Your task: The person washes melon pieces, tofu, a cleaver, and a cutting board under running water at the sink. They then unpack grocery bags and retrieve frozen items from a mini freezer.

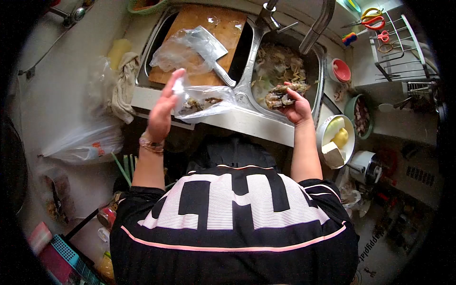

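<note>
A clear plastic bag (209,100) with some dark, shell-like pieces inside lies at the front edge of the sink. My left hand (163,107) is at the bag's left side, fingers stretched upward and slightly blurred, touching or very near the plastic. Over the right basin, my right hand (297,107) holds a clump of brownish, shrimp-like pieces (280,96), its fingers wrapped round them. Below that hand, the right basin holds water and many pale scraps (280,61). A cleaver (209,45) rests on crumpled plastic on the wooden cutting board (232,28) over the left basin.
The faucet (317,28) reaches over the right basin. A white bowl (350,140) with tofu and yellow pieces stands at the right, near a green bowl (352,111) and a red bowl (341,70). Left of the sink lie a cloth (124,88) and a plastic bag (88,145).
</note>
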Demonstrator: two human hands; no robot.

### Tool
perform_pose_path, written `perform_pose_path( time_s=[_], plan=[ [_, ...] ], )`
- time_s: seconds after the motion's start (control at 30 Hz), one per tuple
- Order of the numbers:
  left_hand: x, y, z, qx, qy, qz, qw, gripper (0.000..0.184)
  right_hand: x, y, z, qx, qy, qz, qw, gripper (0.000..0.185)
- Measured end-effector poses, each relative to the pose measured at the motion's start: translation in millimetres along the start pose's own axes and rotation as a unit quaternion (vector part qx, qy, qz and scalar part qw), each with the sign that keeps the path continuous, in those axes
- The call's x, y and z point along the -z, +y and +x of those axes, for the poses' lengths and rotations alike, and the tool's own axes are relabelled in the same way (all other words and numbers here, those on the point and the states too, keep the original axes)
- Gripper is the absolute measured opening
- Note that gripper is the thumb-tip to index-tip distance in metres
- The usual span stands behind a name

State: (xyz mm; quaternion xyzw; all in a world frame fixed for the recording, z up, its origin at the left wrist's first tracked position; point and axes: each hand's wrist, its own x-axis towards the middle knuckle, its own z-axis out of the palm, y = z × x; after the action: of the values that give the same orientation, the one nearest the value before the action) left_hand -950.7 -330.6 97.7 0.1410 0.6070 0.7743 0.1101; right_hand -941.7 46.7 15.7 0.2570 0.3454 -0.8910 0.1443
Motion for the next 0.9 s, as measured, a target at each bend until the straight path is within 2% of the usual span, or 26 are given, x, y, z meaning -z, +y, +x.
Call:
perform_pose_path(
  time_s=[0.03,0.07,0.1,0.17,0.2,0.23,0.3,0.33,0.4,0.43,0.47,0.5,0.53,0.57,0.6,0.67,0.7,0.77,0.8,0.83,0.9],
  plan=[
    [-2,-7,1,0.009,-0.023,0.175,0.984,0.077,1,1,3,0.003,0.008,0.004,1.0,0.031],
    [-5,-15,2,0.009,-0.049,0.345,0.937,0.09,3,2,6,0.0,0.006,0.017,1.0,0.03],
    [-14,-17,4,-0.011,-0.076,0.564,0.822,0.105,3,2,8,0.001,0.025,0.015,1.0,0.029],
    [-31,-36,9,-0.035,-0.112,0.696,0.708,0.116,4,1,13,0.001,0.063,0.011,0.998,0.028],
    [-36,-44,12,-0.044,-0.132,0.729,0.671,0.115,6,1,15,0.011,0.085,-0.016,0.996,0.026],
    [-40,-51,15,-0.038,-0.14,0.737,0.661,0.113,8,-1,16,0.02,0.099,-0.058,0.993,0.025],
    [-41,-61,20,-0.062,-0.136,0.74,0.656,0.088,15,-6,17,0.037,0.128,-0.142,0.981,0.024],
    [-36,-73,24,-0.033,-0.149,0.739,0.656,0.074,21,-7,20,0.058,0.135,-0.185,0.972,0.022],
    [-30,-92,32,0.022,-0.174,0.736,0.653,0.048,34,-8,29,0.132,0.152,-0.41,0.89,0.022],
    [-26,-94,33,-0.006,-0.142,0.705,0.695,0.038,38,-9,32,0.166,0.157,-0.513,0.828,0.022],
    [-21,-94,34,-0.036,-0.111,0.67,0.733,0.028,42,-10,35,0.156,0.164,-0.583,0.781,0.028],
    [-17,-93,35,-0.065,-0.081,0.631,0.769,0.019,70,-7,54,0.171,0.168,-0.658,0.713,0.031],
    [-10,-93,37,-0.093,-0.052,0.581,0.807,0.014,38,-9,38,0.146,0.176,-0.732,0.642,0.032],
    [-1,-96,40,-0.082,-0.034,0.494,0.865,0.012,4,-11,21,0.119,0.181,-0.797,0.564,0.033],
    [4,-95,40,-0.125,-0.008,0.46,0.879,0.013,9,-7,26,0.129,0.165,-0.841,0.499,0.036],
    [15,-89,39,-0.209,0.025,0.416,0.885,0.016,13,0,35,0.066,0.183,-0.847,0.494,0.04],
    [15,-89,38,-0.198,0.087,0.338,0.916,0.012,12,2,35,0.052,0.182,-0.849,0.493,0.043],
    [24,-81,28,-0.097,0.125,0.289,0.944,0.012,7,-3,34,0.07,0.142,-0.859,0.488,0.043],
    [31,-80,26,-0.074,0.138,0.313,0.937,0.012,5,-6,35,0.081,0.12,-0.863,0.484,0.043],
    [31,-81,24,-0.014,0.174,0.019,0.984,0.011,3,-17,40,0.108,0.135,-0.84,0.514,0.044],
    [22,-62,18,-0.102,0.222,0.223,0.944,0.01,-15,-52,40,0.112,0.112,-0.787,0.596,0.039]
  ],
)
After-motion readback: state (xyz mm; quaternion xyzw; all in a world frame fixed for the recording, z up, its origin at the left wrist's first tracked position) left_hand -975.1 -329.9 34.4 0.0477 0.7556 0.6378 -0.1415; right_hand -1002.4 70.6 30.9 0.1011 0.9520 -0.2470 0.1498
